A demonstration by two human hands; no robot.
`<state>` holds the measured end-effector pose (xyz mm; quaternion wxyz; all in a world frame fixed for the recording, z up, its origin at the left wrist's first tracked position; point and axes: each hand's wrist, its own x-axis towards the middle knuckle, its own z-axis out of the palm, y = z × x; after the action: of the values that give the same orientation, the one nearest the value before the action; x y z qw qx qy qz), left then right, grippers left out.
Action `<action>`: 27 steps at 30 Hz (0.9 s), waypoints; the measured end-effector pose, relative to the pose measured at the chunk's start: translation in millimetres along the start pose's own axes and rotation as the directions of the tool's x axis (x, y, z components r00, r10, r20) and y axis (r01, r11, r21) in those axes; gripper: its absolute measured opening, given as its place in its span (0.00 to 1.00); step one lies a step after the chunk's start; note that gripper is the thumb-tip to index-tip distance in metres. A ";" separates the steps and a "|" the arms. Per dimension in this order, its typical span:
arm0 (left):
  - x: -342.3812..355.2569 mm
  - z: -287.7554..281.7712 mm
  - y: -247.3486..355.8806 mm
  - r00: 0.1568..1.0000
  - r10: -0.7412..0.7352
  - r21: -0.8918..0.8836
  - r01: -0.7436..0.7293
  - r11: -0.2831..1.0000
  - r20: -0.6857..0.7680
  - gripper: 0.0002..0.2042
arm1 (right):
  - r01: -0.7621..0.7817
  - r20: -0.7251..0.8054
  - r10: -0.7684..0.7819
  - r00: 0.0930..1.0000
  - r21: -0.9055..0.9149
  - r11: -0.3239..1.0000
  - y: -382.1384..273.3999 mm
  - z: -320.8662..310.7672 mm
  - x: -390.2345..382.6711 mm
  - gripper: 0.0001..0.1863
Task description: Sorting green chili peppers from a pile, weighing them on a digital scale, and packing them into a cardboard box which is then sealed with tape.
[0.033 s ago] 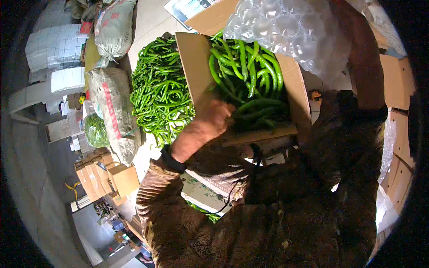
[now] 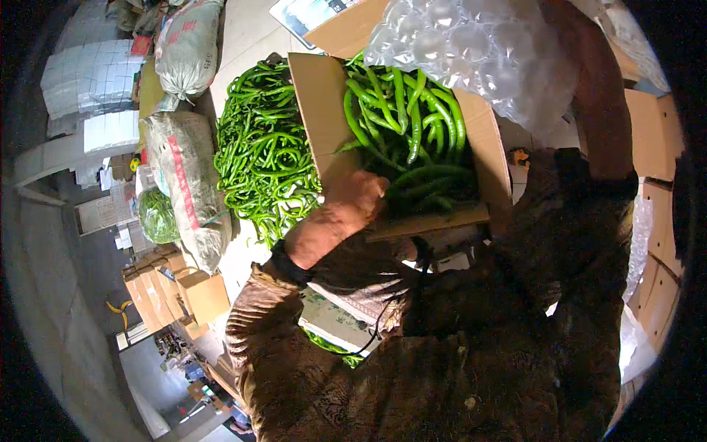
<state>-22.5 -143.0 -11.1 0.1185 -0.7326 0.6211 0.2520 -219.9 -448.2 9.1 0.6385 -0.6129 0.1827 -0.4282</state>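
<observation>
A cardboard box (image 2: 317, 118) stands open in front of me, holding long green chili peppers (image 2: 416, 121). My left hand (image 2: 357, 195) is at its near left corner, fingers curled and closed; whatever they hold is hidden. One pepper tip pokes out just above that hand. Clear bubble wrap (image 2: 471, 59) hangs over the far right part of the box, beside my right forearm (image 2: 605, 110). My right hand itself cannot be seen, as the arm runs up behind the wrap toward the top edge. A large heap of thinner green chili peppers (image 2: 265, 155) lies left of the box.
Full woven sacks (image 2: 177, 184) lie along the left, near a bag of green produce (image 2: 158, 215). Smaller cartons (image 2: 202, 295) are stacked lower left. More cardboard boxes (image 2: 655, 140) stand at the right, with bubble wrap (image 2: 639, 243) beside them. Below my left arm lies a printed carton (image 2: 331, 313).
My left hand has shifted slightly down and right, and it is less blurred. A pepper tip now shows above it. The bubble wrap's left edge has drifted a little left.
</observation>
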 end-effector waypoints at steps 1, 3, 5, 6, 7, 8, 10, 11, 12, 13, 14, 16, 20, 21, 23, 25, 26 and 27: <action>8.4 -1.3 14.4 0.999 0.030 -0.001 -0.030 1.000 -0.020 0.12 | 0.005 -0.012 -0.006 1.000 -0.031 0.999 -7.2 -9.4 -1.8 0.21; 15.0 3.7 14.7 0.989 0.059 -0.117 -0.075 0.990 -0.138 0.13 | 0.037 -0.008 -0.038 0.999 -0.048 0.998 -11.0 -14.4 -6.4 0.21; 12.8 3.0 12.2 0.983 -0.020 -0.187 -0.015 0.982 -0.184 0.23 | 0.021 -0.027 -0.022 0.999 -0.059 0.998 0.5 -14.0 -2.9 0.22; 13.9 0.8 11.8 0.983 -0.025 -0.183 -0.010 0.983 -0.184 0.23 | 0.008 -0.035 -0.010 0.999 -0.051 0.999 2.4 -14.2 -0.8 0.22; 14.3 -0.4 10.9 0.976 0.000 -0.088 -0.020 0.996 -0.217 0.24 | 0.002 -0.030 -0.004 1.000 -0.053 0.999 4.6 -12.9 -0.7 0.22; 15.6 -0.4 9.0 0.969 0.027 0.009 -0.026 1.000 -0.245 0.24 | 0.003 -0.025 -0.004 1.000 -0.054 0.999 9.2 -11.0 1.5 0.22; 29.8 -9.2 14.9 0.928 0.139 0.084 -0.117 0.990 -0.346 0.21 | 0.001 -0.040 -0.004 0.999 -0.071 0.997 7.8 -16.1 0.7 0.22; 34.3 -15.1 19.4 0.894 0.203 0.152 -0.154 0.976 -0.398 0.20 | 0.004 -0.044 -0.007 0.999 -0.073 0.997 7.3 -17.3 0.9 0.22; 39.3 -19.0 23.2 0.856 0.266 0.220 -0.184 0.958 -0.444 0.18 | 0.003 -0.047 -0.006 0.999 -0.075 0.997 8.3 -18.7 0.5 0.22; 45.3 -18.2 25.0 0.848 0.262 0.254 -0.157 0.954 -0.461 0.16 | 0.002 -0.052 -0.006 0.999 -0.080 0.997 8.6 -19.2 -0.1 0.22; 51.3 -9.6 23.0 0.846 0.262 0.253 -0.157 0.955 -0.464 0.16 | 0.001 -0.057 -0.006 0.998 -0.082 0.997 9.0 -20.8 -1.2 0.22; 59.1 -2.0 16.7 0.787 0.286 0.278 -0.152 0.948 -0.546 0.15 | 0.003 -0.066 -0.008 0.998 -0.078 0.997 10.3 -19.8 0.5 0.22; 73.5 -5.6 18.8 0.844 0.302 0.310 -0.172 0.935 -0.443 0.14 | 0.000 -0.080 -0.006 0.997 -0.071 0.998 14.6 -24.2 4.6 0.22; 77.5 -5.9 19.2 0.817 0.322 0.292 -0.198 0.936 -0.478 0.13 | -0.001 -0.093 -0.006 0.996 -0.074 0.997 15.9 -25.9 4.3 0.22; 76.5 -2.7 15.2 0.811 0.248 0.170 -0.185 0.968 -0.529 0.14 | 0.000 -0.108 -0.008 0.994 -0.075 0.997 18.3 -30.1 7.6 0.22; 69.2 -13.9 16.8 0.842 0.025 -0.118 -0.105 0.987 -0.539 0.16 | -0.015 -0.115 0.008 0.993 -0.064 0.998 22.2 -33.2 10.9 0.22; 66.4 -28.9 17.3 0.839 0.022 -0.113 -0.099 0.989 -0.544 0.16 | -0.015 -0.115 0.009 0.993 -0.054 0.998 24.7 -32.8 13.8 0.22; 64.9 -43.8 20.6 0.836 -0.043 -0.203 -0.082 0.976 -0.547 0.15 | -0.014 -0.119 0.007 0.993 -0.054 0.998 24.8 -35.3 15.0 0.22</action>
<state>-26.2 -223.6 -4.8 -0.1477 -0.7760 0.6051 0.0997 -230.2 -484.8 -16.2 0.6119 -0.6025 0.2351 -0.4554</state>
